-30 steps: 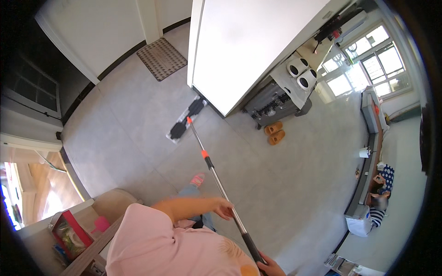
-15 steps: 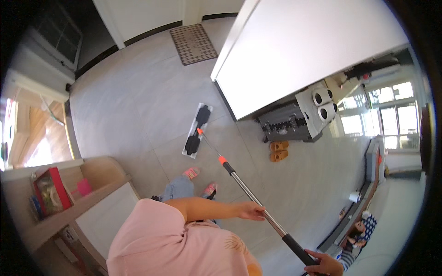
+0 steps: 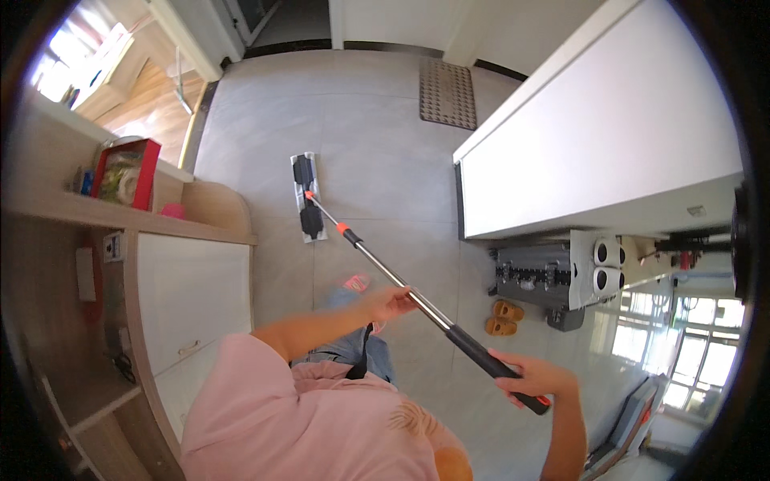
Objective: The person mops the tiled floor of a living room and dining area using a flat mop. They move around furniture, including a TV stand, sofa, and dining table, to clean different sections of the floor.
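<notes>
A flat mop (image 3: 370, 255) slants across the view, its silver pole running from the mop head at upper left to a black handle at lower right. My left hand (image 3: 391, 304) is closed around the metal pole near its middle. Close to the handle's end, my right hand (image 3: 525, 377) grips the black grip. The mop head (image 3: 310, 218), a long black plate with a pale pad under it, lies flat on the grey tiled floor (image 3: 385, 144). Orange joints sit where the pole meets the head and a little higher up.
On the left stands a wooden cabinet (image 3: 196, 272) with a red box (image 3: 144, 172) on its shelf. A large white cabinet (image 3: 593, 136) rises at right, near a grey suitcase (image 3: 533, 272) and brown slippers (image 3: 504, 318). A patterned mat (image 3: 447, 92) lies farther off.
The view has turned, so the room sits differently in it. The mop head now lies farther left and nearer the left cabinet. Both hands keep hold of the mop.
</notes>
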